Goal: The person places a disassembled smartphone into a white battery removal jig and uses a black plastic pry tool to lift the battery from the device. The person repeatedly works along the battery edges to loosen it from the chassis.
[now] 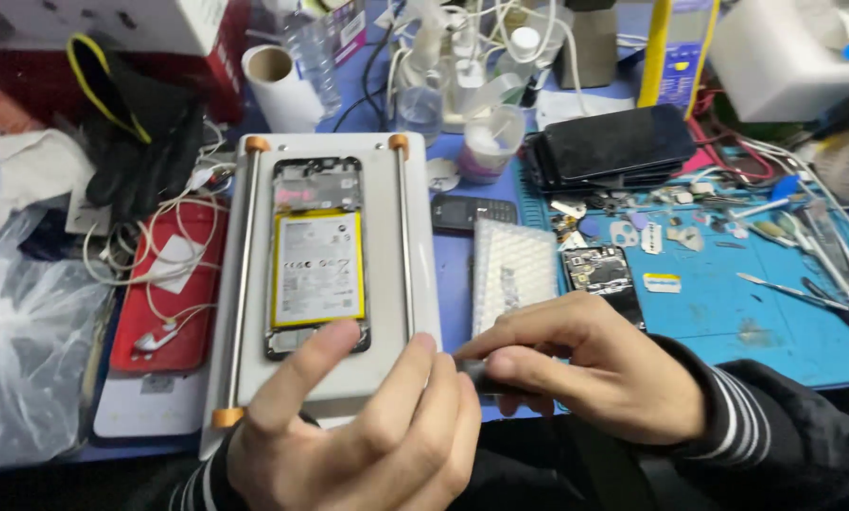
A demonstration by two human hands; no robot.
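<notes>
Black-framed and stripped of its back cover, an opened smartphone [316, 255] lies face down in the middle of a pale grey, flat heating plate [415, 284] with two slim metal rails and orange end caps, near the front of the cluttered desk [765, 322]. A white, yellow-edged rectangular battery [317, 268] fills most of the phone's body, with bare circuitry above it. Such a phone looks light and stiff but fragile; the battery is soft enough to dent, so it seems best held by the long edges of the frame, not pressed on the cell. The left hand [367, 435] rests at the near end of the plate, fingers loosely spread, its thumb [311, 364] touching the phone's near edge. The right hand [585, 374] is closed around a slim dark tool [476, 374], whose tip I cannot see; the two hands meet just beside the plate's near right corner. Right of the plate lie a clear ribbed plastic sheet [511, 270] and a small black circuit board [599, 274] on a blue work mat [774, 303] strewn with small parts and metal tweezers [784, 291]. Farther off sits a stack of dark phones [618, 144]. To the left are a red phone case [174, 284] draped with white earphones [155, 336], black gloves [145, 142] and a crumpled clear plastic bag [27, 360].
</notes>
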